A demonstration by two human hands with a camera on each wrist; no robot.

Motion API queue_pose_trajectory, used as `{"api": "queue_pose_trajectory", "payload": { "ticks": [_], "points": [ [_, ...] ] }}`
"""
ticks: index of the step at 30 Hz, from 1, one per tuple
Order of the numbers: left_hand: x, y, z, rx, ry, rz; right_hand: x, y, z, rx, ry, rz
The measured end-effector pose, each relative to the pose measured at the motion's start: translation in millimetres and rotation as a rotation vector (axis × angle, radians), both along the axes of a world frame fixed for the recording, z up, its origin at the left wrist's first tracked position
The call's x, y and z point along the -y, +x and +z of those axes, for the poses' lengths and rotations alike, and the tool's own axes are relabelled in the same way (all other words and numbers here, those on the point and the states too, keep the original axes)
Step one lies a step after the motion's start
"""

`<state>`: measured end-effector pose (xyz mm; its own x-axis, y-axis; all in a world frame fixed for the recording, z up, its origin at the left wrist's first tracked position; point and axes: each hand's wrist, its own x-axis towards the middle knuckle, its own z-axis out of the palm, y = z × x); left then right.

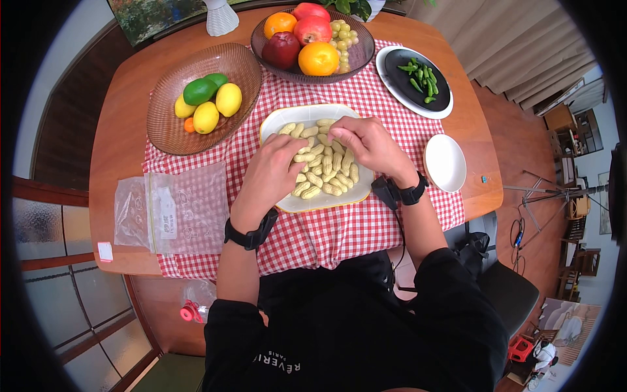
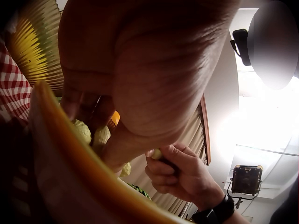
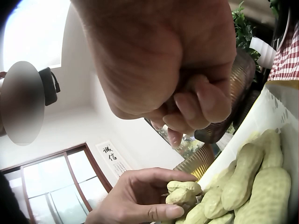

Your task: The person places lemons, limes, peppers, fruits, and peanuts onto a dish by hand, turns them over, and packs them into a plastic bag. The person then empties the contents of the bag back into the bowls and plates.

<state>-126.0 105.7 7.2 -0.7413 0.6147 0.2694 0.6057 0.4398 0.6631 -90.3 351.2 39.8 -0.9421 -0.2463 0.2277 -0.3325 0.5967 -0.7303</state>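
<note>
A white tray with a yellow rim (image 1: 363, 191) holds a heap of unshelled peanuts (image 1: 328, 164) in front of me. My left hand (image 1: 269, 171) reaches in over its left side; in the right wrist view its thumb and fingers pinch a couple of peanuts (image 3: 183, 192) at the heap's edge. Above the tray's right side is my right hand (image 1: 373, 145), its fingers curled. The left wrist view shows the pale end of a peanut (image 2: 157, 154) between that hand's thumb and forefinger; the rest is hidden in the hand.
A brown bowl (image 1: 160, 98) with lemons and green fruit stands back left, a fruit bowl (image 1: 362, 59) behind the tray. Back right, green peppers (image 1: 421, 78) lie on a black plate (image 1: 395, 62). An empty white bowl (image 1: 445, 163) sits right, a plastic bag (image 1: 189, 209) left.
</note>
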Motion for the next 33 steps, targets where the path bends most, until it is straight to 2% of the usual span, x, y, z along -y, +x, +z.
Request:
{"api": "queue_pose_trajectory", "payload": {
  "ticks": [11,33],
  "points": [
    [0,0,1,-0.008,0.015,-0.004,-2,-4,-10,-0.061,-0.023,0.053],
    [2,-1,-3,-0.004,0.029,-0.009,-1,-2,-10,0.000,-0.037,0.080]
  ]
}}
